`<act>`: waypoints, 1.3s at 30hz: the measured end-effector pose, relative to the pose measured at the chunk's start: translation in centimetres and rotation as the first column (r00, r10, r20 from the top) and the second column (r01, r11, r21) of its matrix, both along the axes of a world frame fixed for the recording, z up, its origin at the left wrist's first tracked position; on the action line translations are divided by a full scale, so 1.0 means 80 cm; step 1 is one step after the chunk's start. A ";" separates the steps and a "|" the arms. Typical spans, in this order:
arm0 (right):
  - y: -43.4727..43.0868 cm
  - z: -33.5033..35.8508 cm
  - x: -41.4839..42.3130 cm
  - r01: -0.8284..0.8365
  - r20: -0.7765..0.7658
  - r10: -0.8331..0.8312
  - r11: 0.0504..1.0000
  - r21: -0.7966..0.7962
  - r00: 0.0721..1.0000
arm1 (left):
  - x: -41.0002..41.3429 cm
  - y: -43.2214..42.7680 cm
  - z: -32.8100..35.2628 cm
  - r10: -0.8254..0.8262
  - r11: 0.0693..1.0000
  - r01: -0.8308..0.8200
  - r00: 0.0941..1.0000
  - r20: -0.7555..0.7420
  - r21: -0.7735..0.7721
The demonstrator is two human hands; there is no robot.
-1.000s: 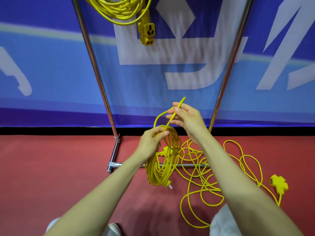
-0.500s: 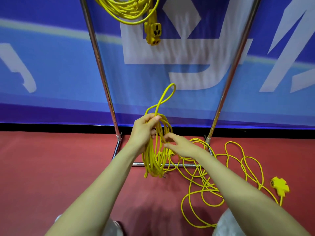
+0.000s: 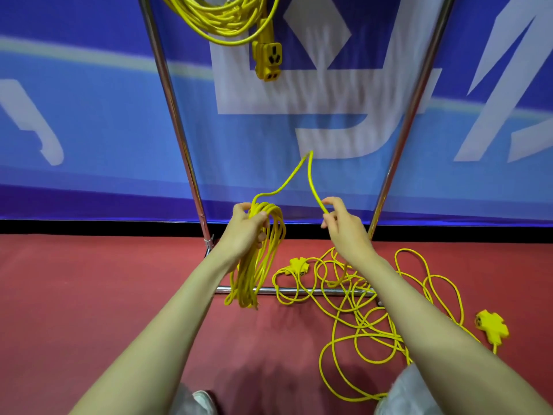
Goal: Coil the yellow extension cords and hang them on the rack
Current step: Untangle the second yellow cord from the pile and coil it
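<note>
I see a bundled yellow coil (image 3: 257, 259) hanging from my left hand (image 3: 245, 232), its long narrow loops dropping to just above the rack (image 3: 176, 127) base bar. My left fingers and thumb are curled tight round the top of the bundle. From there one strand (image 3: 294, 173) rises to a sharp peak in front of the banner (image 3: 89, 115), then comes down to my right hand (image 3: 344, 229), which pinches it between thumb and forefinger, the other fingers loosely spread. Both arms reach forward, hands level and apart.

The loose cord (image 3: 359, 319) lies tangled on the red floor (image 3: 89, 295) under my right arm, ending in a yellow socket block (image 3: 492, 326). A hung coil (image 3: 221, 19) is on the rack at the top, its socket (image 3: 267, 61) dangling below it. The banner's big white shapes are cropped; I cannot read them.
</note>
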State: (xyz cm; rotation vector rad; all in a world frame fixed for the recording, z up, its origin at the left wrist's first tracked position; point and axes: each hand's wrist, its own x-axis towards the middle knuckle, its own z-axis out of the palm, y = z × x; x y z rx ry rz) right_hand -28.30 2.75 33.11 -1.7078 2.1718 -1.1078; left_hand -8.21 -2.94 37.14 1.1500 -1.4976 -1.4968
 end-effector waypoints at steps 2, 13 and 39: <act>0.000 -0.003 -0.009 0.047 -0.103 -0.038 0.996 0.082 0.994 | 0.004 -0.006 0.001 0.029 1.000 -0.029 0.998 -0.049 0.003; 0.011 -0.026 -0.023 0.118 -0.400 0.064 0.902 0.416 0.914 | 0.015 -0.025 0.008 0.119 0.993 -0.104 0.926 -0.359 0.061; 0.032 -0.043 0.015 -0.047 -0.459 0.494 0.716 0.696 0.738 | -0.015 -0.044 -0.003 0.318 0.948 -0.249 0.687 -0.653 0.199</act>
